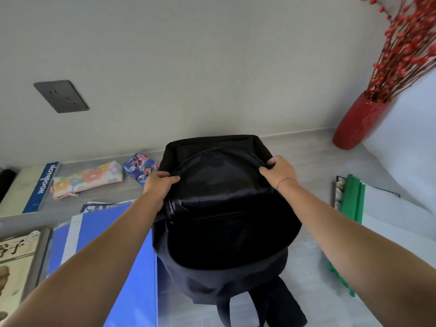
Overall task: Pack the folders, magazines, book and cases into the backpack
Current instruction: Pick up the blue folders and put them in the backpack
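- Both hands gripped the black backpack (pixel 224 208): left hand (pixel 160 182) and right hand (pixel 279 171) pinching its opening rim.
- Blue folder (pixel 113 251) lay just below-left of the left hand, unpacked.
- Risk, I'd guess: floppy fabric could've collapsed shut once either hand released.

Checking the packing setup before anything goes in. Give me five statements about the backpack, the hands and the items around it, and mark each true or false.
1. Both hands grip the black backpack: left hand, right hand. True.
2. The blue folder is already inside the backpack. False: it lies on the table, left of it.
3. The floral case lies left of the backpack. True.
4. The green folder lies on the left side. False: it is right of the backpack.
5. The red vase lies tipped over. False: it stands at the far right, holding red branches.
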### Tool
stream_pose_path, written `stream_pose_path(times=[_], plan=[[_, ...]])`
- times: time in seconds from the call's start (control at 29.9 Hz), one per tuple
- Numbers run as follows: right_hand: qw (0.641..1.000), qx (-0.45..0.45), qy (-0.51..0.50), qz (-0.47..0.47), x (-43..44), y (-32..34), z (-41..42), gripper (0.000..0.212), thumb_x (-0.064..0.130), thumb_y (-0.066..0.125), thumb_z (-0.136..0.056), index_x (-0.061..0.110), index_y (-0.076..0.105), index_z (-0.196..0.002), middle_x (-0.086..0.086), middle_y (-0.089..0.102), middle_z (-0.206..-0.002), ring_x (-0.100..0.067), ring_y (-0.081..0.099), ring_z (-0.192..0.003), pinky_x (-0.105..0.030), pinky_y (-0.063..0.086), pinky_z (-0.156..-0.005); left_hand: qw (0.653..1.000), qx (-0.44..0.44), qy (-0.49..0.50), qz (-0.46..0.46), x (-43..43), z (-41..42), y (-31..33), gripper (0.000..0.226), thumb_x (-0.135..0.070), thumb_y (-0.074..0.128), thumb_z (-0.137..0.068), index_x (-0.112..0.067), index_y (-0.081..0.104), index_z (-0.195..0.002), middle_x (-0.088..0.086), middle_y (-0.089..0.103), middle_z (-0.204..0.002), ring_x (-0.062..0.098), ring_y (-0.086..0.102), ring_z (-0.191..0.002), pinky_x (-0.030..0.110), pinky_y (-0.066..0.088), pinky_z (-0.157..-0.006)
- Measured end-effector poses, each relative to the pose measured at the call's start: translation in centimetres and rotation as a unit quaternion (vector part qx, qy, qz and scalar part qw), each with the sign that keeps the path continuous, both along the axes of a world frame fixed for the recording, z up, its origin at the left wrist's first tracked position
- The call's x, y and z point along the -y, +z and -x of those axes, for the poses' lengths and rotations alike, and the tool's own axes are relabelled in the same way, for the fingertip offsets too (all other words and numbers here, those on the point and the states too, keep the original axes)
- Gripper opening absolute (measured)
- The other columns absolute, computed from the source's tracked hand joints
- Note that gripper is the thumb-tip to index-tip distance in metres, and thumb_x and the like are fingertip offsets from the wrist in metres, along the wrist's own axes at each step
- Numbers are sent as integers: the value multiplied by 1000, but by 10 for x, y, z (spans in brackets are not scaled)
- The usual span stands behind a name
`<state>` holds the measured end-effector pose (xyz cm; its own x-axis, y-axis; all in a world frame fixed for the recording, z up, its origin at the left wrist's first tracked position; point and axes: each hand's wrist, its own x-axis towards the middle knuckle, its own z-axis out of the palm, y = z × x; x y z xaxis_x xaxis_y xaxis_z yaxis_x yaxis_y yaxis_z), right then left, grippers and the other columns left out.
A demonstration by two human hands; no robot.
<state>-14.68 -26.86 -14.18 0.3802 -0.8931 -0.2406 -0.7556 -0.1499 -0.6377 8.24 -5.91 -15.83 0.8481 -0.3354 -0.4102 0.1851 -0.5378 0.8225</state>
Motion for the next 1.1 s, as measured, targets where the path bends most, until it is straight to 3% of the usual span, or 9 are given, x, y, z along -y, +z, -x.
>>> stream_pose_path(times=[0.2,0.33,0.4,0.47,0.57,0.74,0.87,1.0,1.1], plan=[[991,-15,-10,130,-47,29,0,65,27,65,-78,14,38,-135,-10,38,-138,-32,40,-124,-41,35,-103,998,57,-18,23,-33,7,13,60,-16,77,-73,-7,51,-126,7,56,-128,26,57,-112,38,45,-97],[962,131,68,229,-132,58,-17,52,12,63,-79,8,48,-128,-12,44,-135,-30,42,-123,-37,39,-103,995,89,2,-52,-89,7,4,53,-18,69,-80,-11,49,-129,8,52,-133,22,53,-99,34,42,-78],[931,222,165,237,-196,66,-35,42,4,58,-76,7,54,-118,-9,50,-126,-24,48,-117,-29,40,-100,990,91,35,-107,-138,-1,-2,54,-19,67,-82,-12,47,-131,11,47,-137,29,54,-106,41,48,-83],[916,244,280,151,-252,60,-54,40,4,55,-80,8,54,-119,-7,51,-124,-19,53,-114,-27,43,-99,977,98,59,-181,-181,-8,-10,56,-21,65,-81,-14,46,-133,14,43,-139,36,45,-121,47,45,-95],[920,69,385,-23,-313,30,-83,54,18,52,-90,6,34,-140,-10,37,-142,-26,44,-129,-33,37,-107,965,72,89,-234,-237,-13,-20,60,-20,65,-81,-13,42,-136,18,38,-140,38,34,-130,49,38,-103],[950,-150,262,-77,-337,-18,-103,63,32,52,-91,3,26,-139,-13,28,-147,-32,38,-133,-38,37,-107,966,-13,105,-237,-288,-10,-37,69,-29,67,-81,-3,38,-137,23,39,-140,38,35,-130,45,32,-108],[971,-134,154,-126,-359,-36,-107,65,28,56,-87,3,24,-138,-14,38,-142,-28,46,-127,-31,41,-100,967,-16,90,-239,-311,-13,-46,72,-32,68,-80,-2,36,-137,20,40,-141,37,33,-132,44,29,-110],[978,-63,137,-144,-371,-43,-113,47,13,56,-82,3,41,-125,-15,52,-129,-30,58,-108,-34,49,-89,969,-27,103,-224,-317,-18,-50,71,-31,67,-75,-9,37,-136,14,43,-138,37,34,-130,44,32,-107],[968,-63,131,-206,-379,-44,-119,36,11,54,-82,3,46,-116,-14,52,-120,-24,51,-82,-28,47,-64,977,-56,152,-137,-329,-30,-55,61,-20,69,-73,-8,47,-128,16,56,-123,39,48,-118,50,44,-100]])
